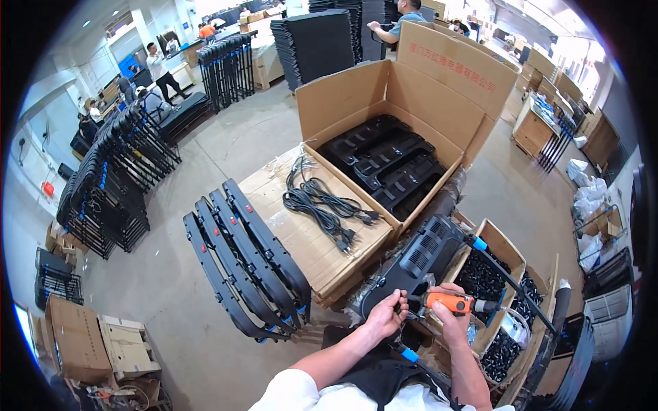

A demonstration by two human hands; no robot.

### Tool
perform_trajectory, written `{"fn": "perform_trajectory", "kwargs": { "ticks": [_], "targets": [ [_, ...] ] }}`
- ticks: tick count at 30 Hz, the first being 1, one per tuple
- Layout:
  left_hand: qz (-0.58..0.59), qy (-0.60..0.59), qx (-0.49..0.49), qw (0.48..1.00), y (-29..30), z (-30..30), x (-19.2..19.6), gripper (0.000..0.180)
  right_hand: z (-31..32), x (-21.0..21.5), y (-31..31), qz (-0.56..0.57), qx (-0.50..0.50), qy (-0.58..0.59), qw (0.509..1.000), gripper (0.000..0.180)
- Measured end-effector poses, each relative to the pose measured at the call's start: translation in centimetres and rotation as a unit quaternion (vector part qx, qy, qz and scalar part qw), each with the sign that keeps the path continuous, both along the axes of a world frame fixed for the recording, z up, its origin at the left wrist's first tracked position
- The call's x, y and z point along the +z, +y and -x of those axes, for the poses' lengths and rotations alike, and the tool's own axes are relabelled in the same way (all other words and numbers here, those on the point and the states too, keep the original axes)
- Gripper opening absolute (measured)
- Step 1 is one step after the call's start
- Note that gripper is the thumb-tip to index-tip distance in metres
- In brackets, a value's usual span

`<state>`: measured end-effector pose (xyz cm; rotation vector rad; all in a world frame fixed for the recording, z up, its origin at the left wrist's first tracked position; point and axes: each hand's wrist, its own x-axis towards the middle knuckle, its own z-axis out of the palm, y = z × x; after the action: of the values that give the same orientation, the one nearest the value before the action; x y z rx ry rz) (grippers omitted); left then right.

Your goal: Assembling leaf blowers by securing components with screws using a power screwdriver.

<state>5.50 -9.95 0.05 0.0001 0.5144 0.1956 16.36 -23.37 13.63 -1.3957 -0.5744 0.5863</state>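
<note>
My right hand point(452, 323) grips an orange power screwdriver point(449, 303), lying sideways with its tip toward my left hand. The fingers of my left hand point(385, 316) are closed just beside that tip; what they pinch is too small to make out. Right beyond both hands lies a black plastic housing point(432, 248) with vent slots. A thin black tube frame with blue sleeves point(480, 244) runs past the housing at the right.
Wooden bins of small black parts point(478, 275) stand at the right. Ahead, an open carton point(343, 103) holds black housings, beside bundled black cables point(322, 202) on cardboard. Several curved black frames point(240, 257) stand at the left. Folded racks point(113, 181) and other people are farther off.
</note>
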Motion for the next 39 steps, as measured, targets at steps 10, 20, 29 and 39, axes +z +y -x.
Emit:
{"fn": "perform_trajectory", "kwargs": {
  "ticks": [10,20,29,39],
  "targets": [
    [0.02,-0.016,-0.025,0.999,0.7,0.8,0.0,0.028,1.7,0.5,0.9,0.039,-0.033,0.015,0.999,0.054],
    [0.06,-0.052,0.026,0.996,1.5,1.4,0.3,0.031,2.0,0.1,2.3,0.011,-0.031,0.006,0.999,0.051],
    [0.05,0.042,0.046,0.997,0.6,1.5,1.3,0.029,2.7,-1.2,2.0,0.015,0.007,-0.045,0.999,0.05],
    [0.043,0.07,0.026,0.996,0.5,1.2,2.3,0.032,2.8,-0.4,1.2,0.032,0.064,-0.125,0.99,0.049]
  ]
}}
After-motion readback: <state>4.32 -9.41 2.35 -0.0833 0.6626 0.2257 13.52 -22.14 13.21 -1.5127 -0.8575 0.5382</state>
